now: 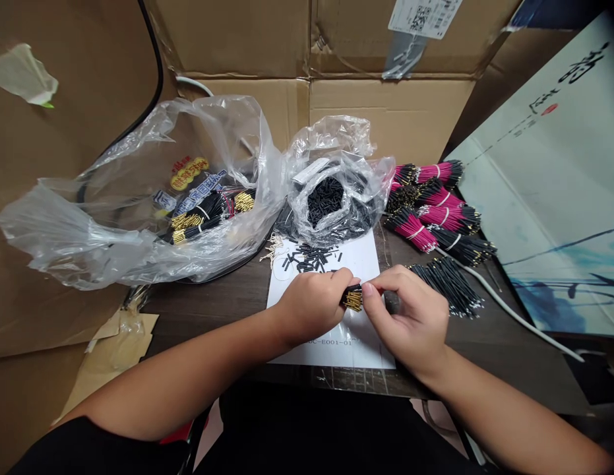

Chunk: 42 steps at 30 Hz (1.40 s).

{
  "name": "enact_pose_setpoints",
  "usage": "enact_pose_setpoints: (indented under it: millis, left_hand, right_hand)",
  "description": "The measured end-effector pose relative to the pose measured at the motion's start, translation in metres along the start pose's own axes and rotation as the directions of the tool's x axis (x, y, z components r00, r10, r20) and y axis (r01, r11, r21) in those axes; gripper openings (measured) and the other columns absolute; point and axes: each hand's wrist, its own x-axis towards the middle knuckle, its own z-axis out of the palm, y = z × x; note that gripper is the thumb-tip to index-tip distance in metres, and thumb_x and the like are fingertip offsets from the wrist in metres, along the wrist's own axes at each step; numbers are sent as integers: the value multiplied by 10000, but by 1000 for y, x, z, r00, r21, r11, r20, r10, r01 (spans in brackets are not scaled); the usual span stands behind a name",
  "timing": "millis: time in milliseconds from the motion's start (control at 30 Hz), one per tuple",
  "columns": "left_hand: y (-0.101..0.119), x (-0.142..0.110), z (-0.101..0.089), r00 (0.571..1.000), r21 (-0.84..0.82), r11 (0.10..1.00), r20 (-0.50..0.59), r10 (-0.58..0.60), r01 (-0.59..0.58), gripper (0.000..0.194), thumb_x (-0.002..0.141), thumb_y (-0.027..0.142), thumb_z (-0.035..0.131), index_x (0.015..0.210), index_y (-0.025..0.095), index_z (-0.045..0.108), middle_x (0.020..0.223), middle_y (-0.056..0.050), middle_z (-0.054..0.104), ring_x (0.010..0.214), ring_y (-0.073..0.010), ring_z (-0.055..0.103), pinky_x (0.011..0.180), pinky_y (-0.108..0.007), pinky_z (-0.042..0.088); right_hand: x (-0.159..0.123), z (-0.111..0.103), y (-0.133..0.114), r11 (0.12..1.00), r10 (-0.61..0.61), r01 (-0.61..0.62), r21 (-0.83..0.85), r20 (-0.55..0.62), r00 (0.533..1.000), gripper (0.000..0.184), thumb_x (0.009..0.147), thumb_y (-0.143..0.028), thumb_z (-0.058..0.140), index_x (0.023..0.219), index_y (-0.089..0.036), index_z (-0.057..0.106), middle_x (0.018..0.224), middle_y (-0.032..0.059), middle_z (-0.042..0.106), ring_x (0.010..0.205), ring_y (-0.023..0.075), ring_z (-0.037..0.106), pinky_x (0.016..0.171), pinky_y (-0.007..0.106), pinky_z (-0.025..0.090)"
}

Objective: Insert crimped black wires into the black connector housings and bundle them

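Note:
In my left hand point(316, 300) is a bundle of black wires point(353, 298), its gold pin ends pointing right out of the fist. My right hand point(410, 316) pinches thumb against index finger right beside those gold ends. Whatever lies between these fingertips is too small to make out. Behind the hands, short black tube pieces point(311, 257) are scattered on a white paper sheet point(331, 356). Loose black wires with pale tips point(450, 287) lie to the right of my right hand.
An open plastic bag point(331, 204) full of black tube pieces stands behind the paper. At left, a larger clear bag point(138, 244) holds gold-tipped wire bundles point(188, 227). Pink and black tied bundles point(440, 218) lie at right, near a white cable point(524, 316). Cardboard walls point(267, 39) enclose the table.

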Motion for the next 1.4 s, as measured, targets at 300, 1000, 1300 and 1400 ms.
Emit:
enact_pose_setpoints:
  millis: [300,1000,1300,1400]
  left_hand:
    - [0,-1,3,1000,-99,995,14,-12,13,138,847,203,442,882,177,573,688,0,636,597,-147,608,529,-242,431]
    - [1,9,-18,679,-730,163,680,277,664,319,924,413,492,745,152,533,478,85,253,407,-54,225,392,-201,216]
    - [-7,5,-8,604,-615,-136,666,438,776,298,929,383,509,783,125,546,462,98,216,373,-34,141,355,-181,147]
    - [-6,5,-9,600,-602,-153,671,435,784,296,934,382,498,775,133,528,462,99,203,377,-36,128,354,-179,141]
  right_hand:
    - [1,0,-1,975,140,-150,163,75,987,89,804,-115,619,837,-198,611,752,16,588,688,142,551,623,307,452]
    - [5,-9,11,919,186,-245,310,207,960,77,832,-144,651,851,-218,666,748,-8,622,659,106,575,605,273,442]
    - [3,-9,12,986,-110,99,132,84,990,316,800,-61,647,1085,-186,700,813,39,626,706,108,573,615,264,465]
    - [1,-12,17,976,-202,191,109,101,974,333,844,-126,609,1170,-163,665,862,70,622,726,123,574,607,275,471]
